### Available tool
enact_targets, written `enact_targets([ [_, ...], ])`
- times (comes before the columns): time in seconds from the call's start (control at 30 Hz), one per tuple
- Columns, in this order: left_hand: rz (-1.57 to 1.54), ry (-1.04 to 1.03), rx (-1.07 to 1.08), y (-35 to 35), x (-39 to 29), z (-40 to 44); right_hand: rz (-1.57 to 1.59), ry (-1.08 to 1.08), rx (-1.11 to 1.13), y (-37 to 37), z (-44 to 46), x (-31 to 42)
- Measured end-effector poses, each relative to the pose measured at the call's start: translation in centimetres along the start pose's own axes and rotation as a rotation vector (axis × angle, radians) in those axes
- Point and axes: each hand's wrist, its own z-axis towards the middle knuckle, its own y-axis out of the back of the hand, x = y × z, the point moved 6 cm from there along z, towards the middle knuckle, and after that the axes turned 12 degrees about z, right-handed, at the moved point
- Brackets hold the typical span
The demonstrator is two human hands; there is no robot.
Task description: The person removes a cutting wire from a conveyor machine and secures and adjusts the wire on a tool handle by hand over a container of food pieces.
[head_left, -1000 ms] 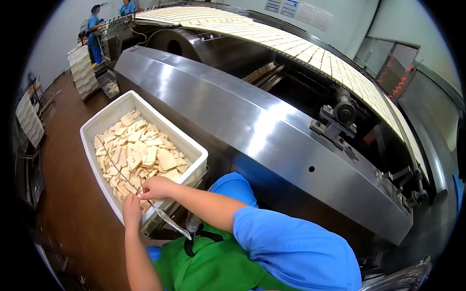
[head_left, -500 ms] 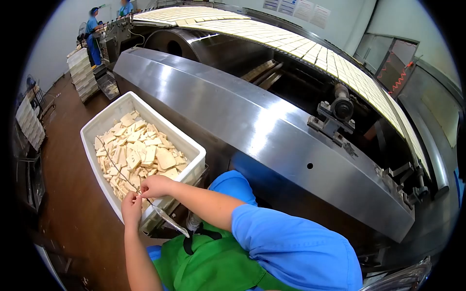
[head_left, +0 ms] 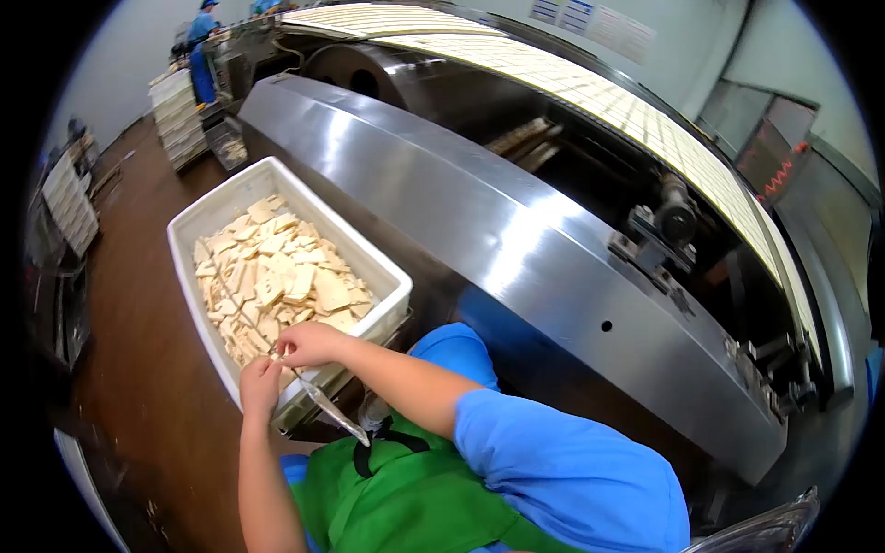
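Fingers pinched, my left hand (head_left: 260, 380) is at the near edge of a white bin (head_left: 396, 297). My right hand (head_left: 309, 344) meets it there, its fingers also closed. Between them passes a thin dark stick (head_left: 241, 313), its far part over the pale flat broken pieces (head_left: 277, 272) that fill much of the bin. The stick's near end, wrapped in something shiny and clear (head_left: 332, 417), points at the green apron. Which hand grips the stick, and any small item at the fingertips, I cannot make out.
A long steel machine cover (head_left: 442, 194) runs beside the bin on the right. Behind it a conveyor (head_left: 553, 64) carries rows of pale flat pieces. Stacked white trays (head_left: 177, 120) and a person in blue (head_left: 201, 51) are at the far left.
The view has shifted, so the bin and machine sit farther right in the frame. Both hands remain together at the stick by the bin's near edge.
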Motion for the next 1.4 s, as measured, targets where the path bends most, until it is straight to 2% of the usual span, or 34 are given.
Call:
enact_targets([
  [0.03,0.131,-0.017,-0.024,0.3,0.3,0.0,-0.004,0.039,-0.008,0.2,0.1,-0.2],
  [0.1,0.152,-0.016,0.020,1.0,-1.5,-0.6,0.011,0.084,-0.019,-0.6,0.5,-0.8],
  [0.13,0.073,0.152,0.172,0.7,-1.5,-1.1,0.044,0.044,0.003,-1.0,0.6,-1.2],
  [0.17,0.124,0.030,0.187,0.7,-0.9,-1.7,-0.020,-0.057,0.061,-2.0,1.0,-1.2],
  [0.2,0.101,0.079,0.223,1.4,-1.8,-2.3,0.087,0.015,0.073,-2.2,0.8,-0.6],
  [0.23,-0.097,0.052,0.136,1.0,-1.6,-2.5,0.068,-0.096,0.126,-2.2,0.4,-0.5],
  [0.27,0.073,-0.028,0.149,-1.0,0.7,-1.5,0.096,-0.086,0.136,-2.9,1.0,-0.8],
  [0.3,0.302,-0.211,0.032,-2.7,-0.1,-0.7,0.067,0.000,0.058,-1.8,0.1,-1.0],
  [0.33,0.282,-0.121,0.094,-0.8,-2.6,-1.8,0.202,0.026,0.117,-1.6,-0.5,-1.3],
  [0.37,0.218,0.073,0.099,0.2,-1.8,-2.3,0.287,0.049,0.094,-2.4,-0.2,-1.9],
  [0.43,0.076,0.084,0.007,1.1,-3.5,-4.0,0.361,0.018,0.093,-2.0,-2.6,-0.3],
  [0.53,0.034,0.053,-0.155,2.9,-4.9,-6.0,0.366,0.042,0.052,-2.1,-4.7,2.4],
  [0.57,0.005,0.099,-0.132,1.7,-2.3,-1.4,0.421,0.045,0.082,-1.4,0.4,-0.6],
  [0.6,-0.026,0.086,-0.118,1.4,-2.9,-0.4,0.422,0.050,0.067,0.1,0.6,-1.3],
  [0.67,-0.039,0.074,-0.126,2.2,-3.0,-1.1,0.304,0.039,0.101,-0.5,1.0,-1.6],
  [0.83,-0.082,0.125,-0.049,2.9,-2.8,-2.5,0.350,0.069,0.094,-1.4,0.6,-1.4],
  [0.97,-0.127,0.052,-0.118,3.1,-2.6,-2.3,0.360,0.027,0.117,-1.6,1.4,-2.0],
  [1.07,-0.076,0.046,-0.171,2.6,-2.6,-2.1,0.344,0.067,0.042,-1.3,0.7,-2.0],
  [1.4,-0.080,0.043,-0.142,2.5,-2.3,-1.3,0.385,0.063,0.069,-1.0,1.0,-1.6],
])
